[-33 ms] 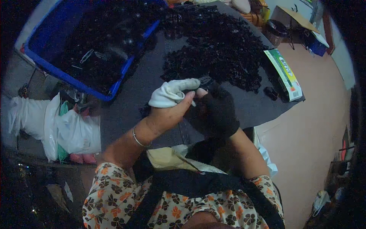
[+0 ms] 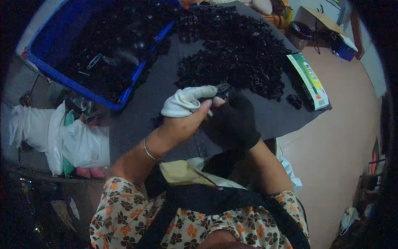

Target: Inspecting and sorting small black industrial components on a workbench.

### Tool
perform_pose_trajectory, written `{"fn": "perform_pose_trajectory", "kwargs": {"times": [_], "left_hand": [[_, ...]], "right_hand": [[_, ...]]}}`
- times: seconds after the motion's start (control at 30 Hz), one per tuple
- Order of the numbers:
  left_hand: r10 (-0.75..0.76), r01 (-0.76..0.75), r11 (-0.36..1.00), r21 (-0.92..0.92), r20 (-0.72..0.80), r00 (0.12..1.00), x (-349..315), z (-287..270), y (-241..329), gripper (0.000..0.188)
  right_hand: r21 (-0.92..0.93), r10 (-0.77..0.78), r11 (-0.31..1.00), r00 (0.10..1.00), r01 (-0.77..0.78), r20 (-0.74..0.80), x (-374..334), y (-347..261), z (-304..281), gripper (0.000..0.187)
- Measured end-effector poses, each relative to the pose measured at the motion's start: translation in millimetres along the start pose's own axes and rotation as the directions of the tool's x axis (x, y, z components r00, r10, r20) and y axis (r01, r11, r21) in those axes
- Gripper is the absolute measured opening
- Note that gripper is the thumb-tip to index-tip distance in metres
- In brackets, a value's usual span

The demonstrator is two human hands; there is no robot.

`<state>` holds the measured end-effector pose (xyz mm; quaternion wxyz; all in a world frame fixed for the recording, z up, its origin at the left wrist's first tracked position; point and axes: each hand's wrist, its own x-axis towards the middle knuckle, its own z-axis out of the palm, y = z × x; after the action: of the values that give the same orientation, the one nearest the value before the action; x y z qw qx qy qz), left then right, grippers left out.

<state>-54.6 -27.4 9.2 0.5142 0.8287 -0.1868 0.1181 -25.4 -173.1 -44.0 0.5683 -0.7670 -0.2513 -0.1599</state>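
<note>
My left hand (image 2: 186, 108) wears a partial white glove over its fingers, with thumb and fingertips pinched together. My right hand (image 2: 232, 120), in a black glove, is curled close against it, and its bare fingertip meets the left thumb. At the fingertips sits a small dark slotted piece (image 2: 223, 88), its kind too unclear to name. Dark glove and dark piece merge, so the exact grip is partly hidden. Just beyond the hands spreads a wide heap of small black parts (image 2: 236, 54) on the grey-covered table (image 2: 157, 87).
A blue tub (image 2: 78, 89) full of dark parts stands at the left, a few silvery pieces on top. At the table's right edge lies a green and yellow box (image 2: 309, 81). White bags (image 2: 85, 141) sit lower left. A dark bin (image 2: 299, 35) stands on the floor beyond.
The small dark piece at the fingertips has shifted very slightly. Otherwise both hands keep the same place.
</note>
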Motion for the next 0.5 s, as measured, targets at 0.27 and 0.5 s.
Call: {"fn": "perform_pose_trajectory", "kwargs": {"times": [0.27, 0.5], "left_hand": [[-0.232, 0.246, 0.942, -0.228, 0.087, 0.969, -1.4, -8.9, -2.5, 0.022], [-0.251, 0.282, 0.945, -0.168, 0.183, 0.951, -11.6, -12.6, 2.0, 0.022]], "right_hand": [[0.336, 0.402, 0.859, 0.915, -0.386, 0.022, -2.7, 3.2, 0.4, 0.017], [0.06, -0.093, 0.995, 0.982, 0.085, 0.163, -2.9, -1.3, -19.1, 0.019]]}}
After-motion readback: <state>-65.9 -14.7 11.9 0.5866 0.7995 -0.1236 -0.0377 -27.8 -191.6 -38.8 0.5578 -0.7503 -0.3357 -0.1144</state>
